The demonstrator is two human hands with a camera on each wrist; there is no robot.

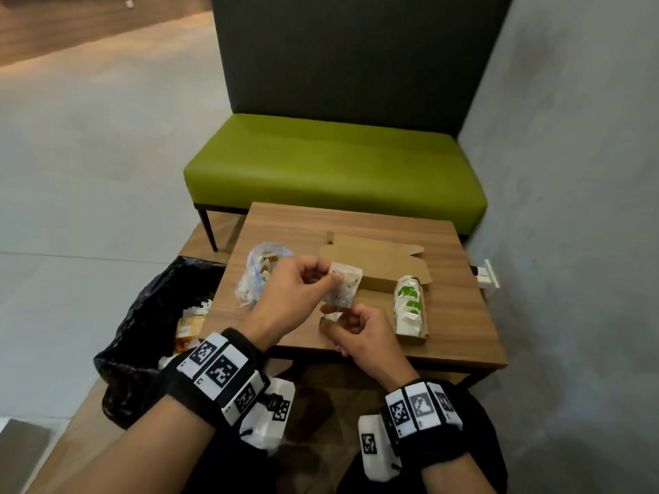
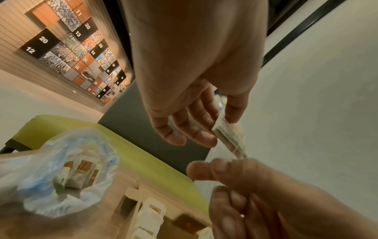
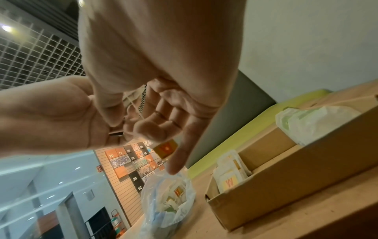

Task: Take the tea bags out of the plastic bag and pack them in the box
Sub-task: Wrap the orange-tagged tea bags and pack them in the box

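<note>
Left hand pinches a tea bag at frame centre; right hand fingers pinch its string. Cardboard box and plastic bag rest on the worktop.

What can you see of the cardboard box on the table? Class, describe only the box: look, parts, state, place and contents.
The cardboard box is plain brown card, shallow and long, lying open on the wooden table with its lid flaps folded back flat toward the bench. Inside, a row of white tea bags with green tags stands along its right side, and others with orange tags stand at its left side. The plastic bag lies to its left. Both hands work above it without touching it.
</note>
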